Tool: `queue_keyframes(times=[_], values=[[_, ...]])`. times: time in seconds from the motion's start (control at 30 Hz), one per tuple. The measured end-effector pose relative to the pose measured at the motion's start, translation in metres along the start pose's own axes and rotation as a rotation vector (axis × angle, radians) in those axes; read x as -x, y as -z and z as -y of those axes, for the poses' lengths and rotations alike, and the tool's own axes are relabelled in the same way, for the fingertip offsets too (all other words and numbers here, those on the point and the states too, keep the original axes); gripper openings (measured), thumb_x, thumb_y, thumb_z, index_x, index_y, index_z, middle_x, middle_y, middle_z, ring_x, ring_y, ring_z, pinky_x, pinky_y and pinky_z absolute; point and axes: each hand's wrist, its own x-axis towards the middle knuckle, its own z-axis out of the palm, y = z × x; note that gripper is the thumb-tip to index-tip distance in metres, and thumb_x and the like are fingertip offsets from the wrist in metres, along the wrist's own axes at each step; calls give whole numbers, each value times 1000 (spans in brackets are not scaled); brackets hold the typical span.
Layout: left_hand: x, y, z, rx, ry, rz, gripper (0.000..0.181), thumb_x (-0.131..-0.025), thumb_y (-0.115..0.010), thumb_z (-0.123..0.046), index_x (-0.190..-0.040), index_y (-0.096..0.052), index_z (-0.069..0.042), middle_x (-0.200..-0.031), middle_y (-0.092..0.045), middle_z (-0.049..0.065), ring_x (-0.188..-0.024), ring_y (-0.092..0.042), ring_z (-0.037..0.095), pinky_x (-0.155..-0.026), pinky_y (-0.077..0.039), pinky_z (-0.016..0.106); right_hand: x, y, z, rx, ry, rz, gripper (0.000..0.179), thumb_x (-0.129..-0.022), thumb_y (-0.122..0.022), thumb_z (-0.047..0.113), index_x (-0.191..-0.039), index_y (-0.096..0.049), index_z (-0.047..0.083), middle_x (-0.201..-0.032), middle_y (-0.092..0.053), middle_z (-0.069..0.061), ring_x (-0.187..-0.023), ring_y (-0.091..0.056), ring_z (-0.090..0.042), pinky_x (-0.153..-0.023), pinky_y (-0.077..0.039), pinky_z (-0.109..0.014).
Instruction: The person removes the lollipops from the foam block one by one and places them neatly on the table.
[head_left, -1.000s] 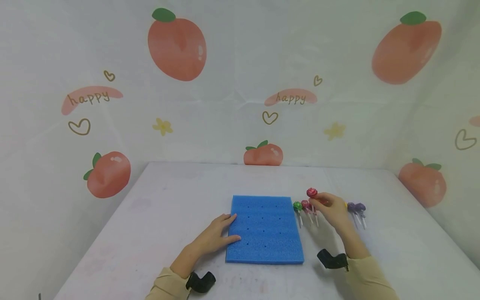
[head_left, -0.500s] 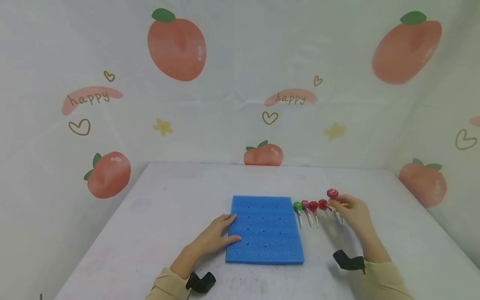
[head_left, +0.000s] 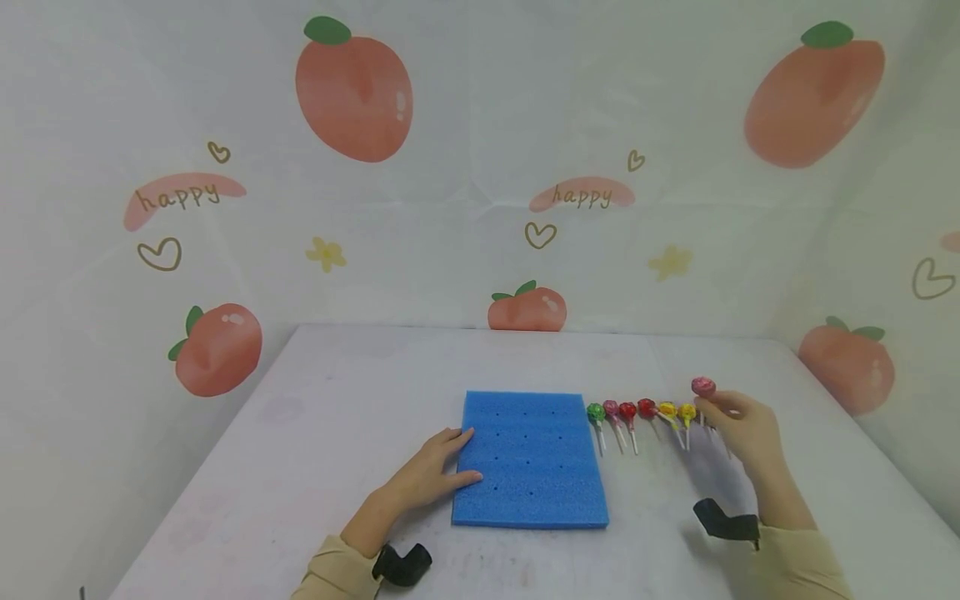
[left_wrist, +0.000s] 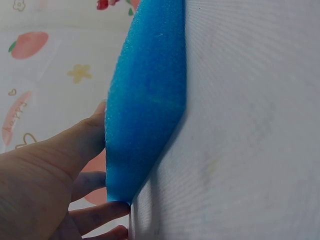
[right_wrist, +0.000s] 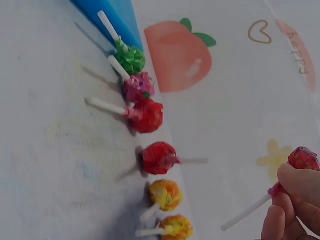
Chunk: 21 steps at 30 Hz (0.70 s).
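A blue foam block (head_left: 528, 471) with small holes in its top lies flat on the table. My left hand (head_left: 426, 472) rests on its left edge, fingers spread and straight; the left wrist view has the thumb and fingers against the foam's side (left_wrist: 145, 105). Above the right end of a row of lollipops, my right hand (head_left: 750, 429) pinches a pink-red lollipop (head_left: 703, 387) just under its wrapped head. In the right wrist view, the white stick of this lollipop (right_wrist: 247, 212) points down and left, touching nothing.
Right of the foam lie green (head_left: 596, 412), pink (head_left: 611, 408), red (head_left: 627, 412) and yellow (head_left: 686, 412) lollipops in a row. Sticks near the right hand belong to lollipops it partly hides. A white cloth printed with fruit (head_left: 527, 310) hangs behind the table.
My right hand has moved to the right along the row with the lollipop, uncovering the red and yellow ones and covering the purple ones. My left hand and the foam have stayed put.
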Motion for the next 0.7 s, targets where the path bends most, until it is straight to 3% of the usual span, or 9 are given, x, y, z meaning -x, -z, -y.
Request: queue_keyframes(times=[0.07, 0.1, 0.2, 0.27, 0.33, 0.4, 0.5, 0.57, 0.7], values=[[0, 0, 0, 3, 3, 2, 71, -87, -62, -41, -143, -37, -5, -146, -34, 25, -137, -29, 44, -109, -28, 59, -1, 2, -3, 1, -19, -11, 55, -94, -49, 42, -125, -53, -3, -131, -48, -29, -117, -47, -47, -87, -47, -56], [0, 0, 0, 3, 4, 2, 71, -87, -62, -41, -143, -37, -5, -146, -34, 25, -137, -29, 44, -109, -28, 59, -4, 3, -8, 15, -17, -26, 55, -93, -49, 46, -122, -56, 0, -124, -56, -23, -110, -54, -40, -84, -50, -54], [0, 0, 0, 3, 6, 2, 71, -87, -62, -41, -143, -36, -5, -146, -34, 25, -137, -29, 44, -109, -28, 59, -6, 6, -14, 7, -45, -40, 55, -93, -50, 44, -124, -55, -1, -124, -57, -23, -109, -54, -39, -85, -48, -54], [0, 0, 0, 4, 6, 1, 71, -87, -62, -41, -143, -37, -5, -146, -34, 25, -137, -29, 44, -109, -28, 59, -10, 8, -21, 8, -47, -62, 58, -92, -51, 47, -123, -55, -2, -113, -63, -17, -99, -60, -32, -80, -50, -52], [0, 0, 0, 6, 7, 1, 71, -87, -62, -41, -143, -37, -5, -146, -34, 25, -137, -29, 44, -108, -28, 60, -9, 10, -22, 9, -45, -77, 55, -93, -53, 39, -124, -54, -6, -119, -59, -26, -102, -59, -39, -74, -52, -43], [-1, 0, 1, 3, 7, -1, 71, -87, -62, -40, -143, -37, -5, -146, -35, 25, -137, -29, 44, -109, -28, 59, -10, 13, -27, 29, -25, -104, 52, -92, -55, 37, -121, -56, -6, -116, -61, -27, -87, -63, -29, -64, -51, -29], [-1, 0, 1, 4, 13, -1, 71, -87, -62, -41, -143, -36, -5, -146, -34, 25, -137, -29, 44, -109, -28, 59, -9, 16, -29, 43, -36, -122, 49, -92, -55, 33, -119, -57, -8, -117, -58, -30, -83, -61, -25, -57, -42, -18], [-1, -1, 1, 1, 14, 0, 71, -87, -62, -41, -143, -37, -5, -146, -35, 25, -137, -29, 44, -109, -28, 59, -10, 18, -33, 45, -66, -125, 52, -92, -55, 37, -119, -56, -7, -108, -64, -27, -79, -59, -18, -57, -44, -22], [0, -1, 1, -1, 17, 1, 72, -87, -62, -41, -143, -37, -5, -146, -35, 25, -137, -28, 44, -109, -28, 59, -14, 22, -41, 36, -116, -104, 58, -91, -53, 43, -122, -53, -6, -105, -64, -24, -90, -58, -28, -62, -48, -33]])
